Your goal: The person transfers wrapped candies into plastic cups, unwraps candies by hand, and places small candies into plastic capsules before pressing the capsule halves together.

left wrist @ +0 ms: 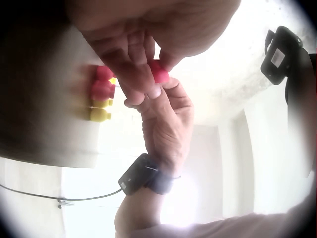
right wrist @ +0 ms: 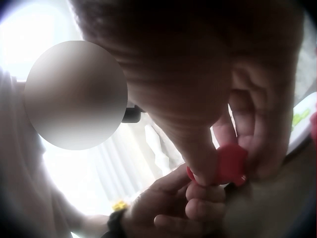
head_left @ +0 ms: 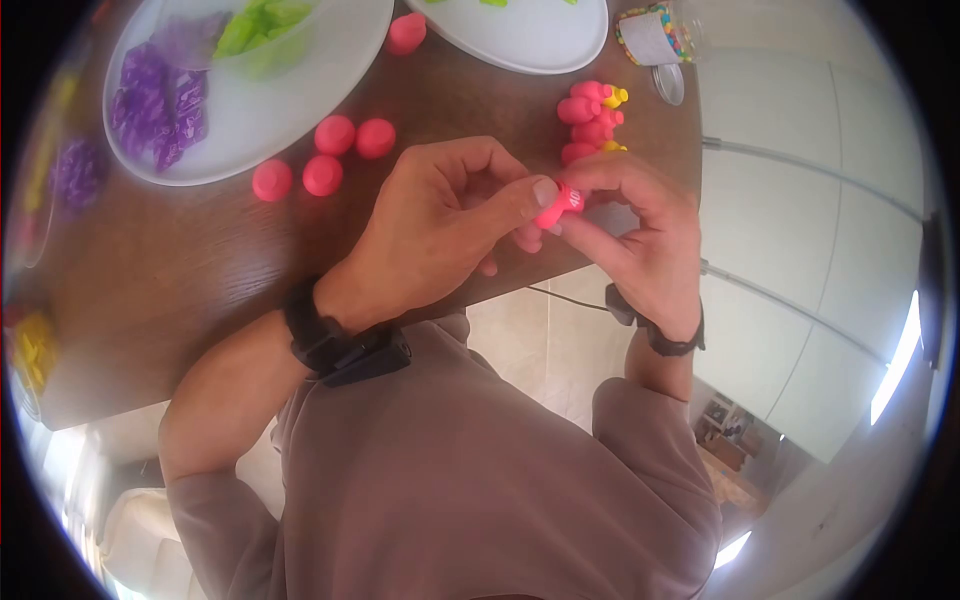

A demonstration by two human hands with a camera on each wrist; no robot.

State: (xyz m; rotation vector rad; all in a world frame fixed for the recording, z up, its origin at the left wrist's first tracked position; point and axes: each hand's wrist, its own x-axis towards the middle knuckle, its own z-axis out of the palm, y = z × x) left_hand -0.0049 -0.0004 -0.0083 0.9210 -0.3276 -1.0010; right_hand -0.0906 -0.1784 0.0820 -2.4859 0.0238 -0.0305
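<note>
Between my two hands is a small pink bottle-shaped piece (head_left: 572, 199) with white figures printed on its side. My left hand (head_left: 425, 225) pinches one end of it with thumb and fingers. At the other end, the thumb and forefinger of my right hand (head_left: 648, 228) grip it. The left wrist view shows part of the pink piece (left wrist: 159, 74) between both sets of fingertips. From the right wrist, its rounded body (right wrist: 232, 162) shows under the thumb, partly hidden by fingers. Just beyond my right hand stands a cluster of similar pink pieces (head_left: 597, 122), with yellow ones (head_left: 615, 97) among them.
Several round pink pieces (head_left: 323, 175) stand left of my hands, one more (head_left: 406, 34) farther back. A white plate (head_left: 340, 80) holds purple and green wrapped items; another plate (head_left: 560, 60) is behind. A jar of coloured bits (head_left: 655, 38) stands near the table's right edge.
</note>
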